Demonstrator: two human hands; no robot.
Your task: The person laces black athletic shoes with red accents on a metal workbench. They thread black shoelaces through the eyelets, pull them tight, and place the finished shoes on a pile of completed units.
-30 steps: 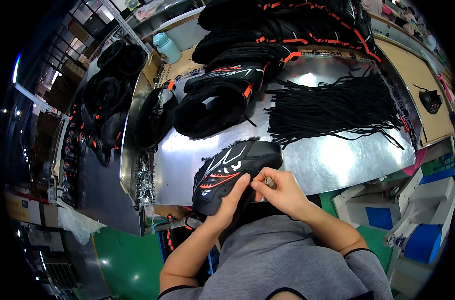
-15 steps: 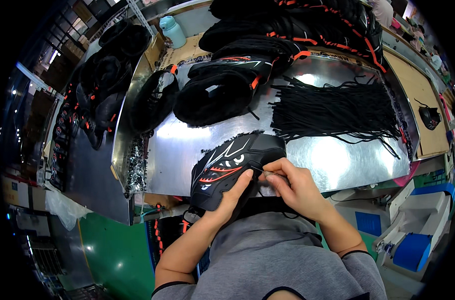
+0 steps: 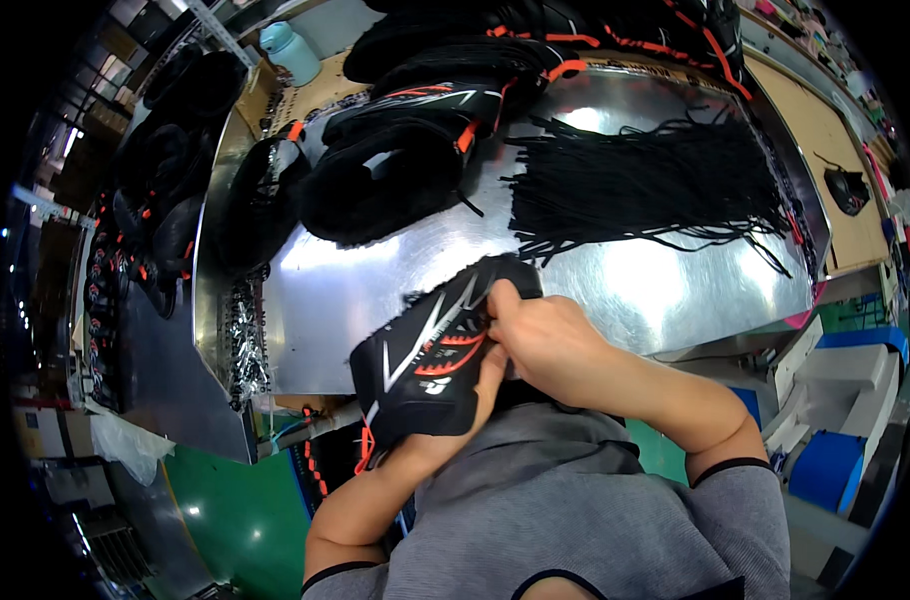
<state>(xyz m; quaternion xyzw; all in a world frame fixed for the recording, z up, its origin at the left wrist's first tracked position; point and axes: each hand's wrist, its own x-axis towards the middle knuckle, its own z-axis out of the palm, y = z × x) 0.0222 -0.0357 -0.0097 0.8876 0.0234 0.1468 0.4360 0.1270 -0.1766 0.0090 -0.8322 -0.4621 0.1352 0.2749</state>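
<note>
A black shoe upper with white streaks, red jagged trim and a furry edge is tilted over the near edge of the metal table. My left hand is closed round its near right side, thumb on the face and the other fingers hidden beneath. At the upper's right edge, near its far end, my right hand is closed with its fingertips pressed together against the material. What the fingertips grip is hidden. Beyond my hands lies a wide bundle of black laces.
Fur-lined shoe uppers stand at the back left of the metal table, with more heaped behind. Another pile lies beyond the metal side wall. A light blue bottle stands far left; one small upper sits on cardboard at right.
My right hand has turned over and moved up along the upper's edge; the dark cord and thin tool in its fingers no longer show. The upper has tilted in my left hand. The view has shifted.
</note>
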